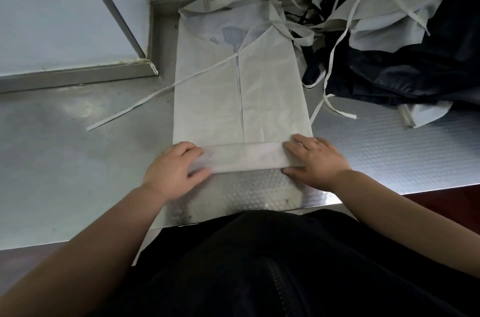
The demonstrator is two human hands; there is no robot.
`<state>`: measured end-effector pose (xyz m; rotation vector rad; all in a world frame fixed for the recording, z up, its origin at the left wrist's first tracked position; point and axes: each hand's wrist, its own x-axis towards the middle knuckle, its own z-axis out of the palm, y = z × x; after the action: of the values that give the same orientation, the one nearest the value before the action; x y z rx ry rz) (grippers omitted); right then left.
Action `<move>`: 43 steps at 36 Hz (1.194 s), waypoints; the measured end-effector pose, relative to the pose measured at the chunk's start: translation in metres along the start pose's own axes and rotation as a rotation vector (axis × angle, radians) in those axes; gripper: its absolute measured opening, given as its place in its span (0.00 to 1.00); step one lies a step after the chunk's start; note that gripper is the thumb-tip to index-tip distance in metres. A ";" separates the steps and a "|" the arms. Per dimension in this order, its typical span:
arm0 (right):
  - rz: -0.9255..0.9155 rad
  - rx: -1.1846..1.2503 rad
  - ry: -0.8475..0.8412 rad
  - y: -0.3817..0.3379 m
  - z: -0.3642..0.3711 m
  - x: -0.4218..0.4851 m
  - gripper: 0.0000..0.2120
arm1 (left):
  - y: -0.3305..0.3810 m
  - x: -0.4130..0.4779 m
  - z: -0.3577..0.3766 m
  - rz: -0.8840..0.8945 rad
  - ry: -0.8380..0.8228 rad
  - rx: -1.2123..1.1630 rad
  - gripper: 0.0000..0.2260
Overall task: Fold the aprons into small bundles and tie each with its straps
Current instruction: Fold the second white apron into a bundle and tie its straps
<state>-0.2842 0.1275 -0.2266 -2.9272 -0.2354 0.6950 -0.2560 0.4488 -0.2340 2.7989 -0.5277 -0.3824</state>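
Head view: steel counter (65, 161), heaped aprons (415, 57) at its far right corner, white apron (207, 98) lying lengthwise toward the near edge. Its first fold's ends are pinched by the left hand (174, 168) and right hand (317, 161); uneven rolling could skew it or trap the loose strap (135, 106).

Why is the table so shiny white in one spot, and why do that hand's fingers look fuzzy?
Head view: light glares off the steel table left of the white apron. Same view: the left hand blurs at its fingertips, probably from motion. Same view: the dark pile loses detail in shadow.
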 end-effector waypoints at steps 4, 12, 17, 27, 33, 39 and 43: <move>0.024 0.034 0.109 -0.004 -0.008 0.004 0.21 | -0.001 0.002 -0.007 -0.027 -0.078 0.015 0.39; 0.201 0.318 -0.064 0.008 -0.037 0.014 0.26 | -0.008 0.026 -0.026 -0.345 -0.007 -0.625 0.07; 0.367 0.474 0.054 0.010 -0.040 0.028 0.19 | -0.013 0.039 -0.021 -0.528 0.145 -0.786 0.07; 0.545 0.197 0.201 -0.019 -0.036 0.043 0.27 | 0.005 0.047 -0.008 -0.506 0.293 -0.136 0.21; 0.096 -0.113 0.081 -0.012 -0.021 0.037 0.22 | -0.014 0.043 0.001 0.101 0.188 -0.003 0.21; 0.074 -0.045 0.034 -0.004 -0.024 0.041 0.28 | -0.010 0.042 -0.013 0.017 -0.077 0.061 0.41; 0.088 0.002 0.171 -0.005 -0.031 0.048 0.20 | -0.014 0.054 -0.018 0.004 -0.036 0.053 0.36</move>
<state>-0.2285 0.1387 -0.2192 -2.9881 -0.0894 0.4516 -0.1972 0.4445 -0.2324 2.8462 -0.5599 -0.4240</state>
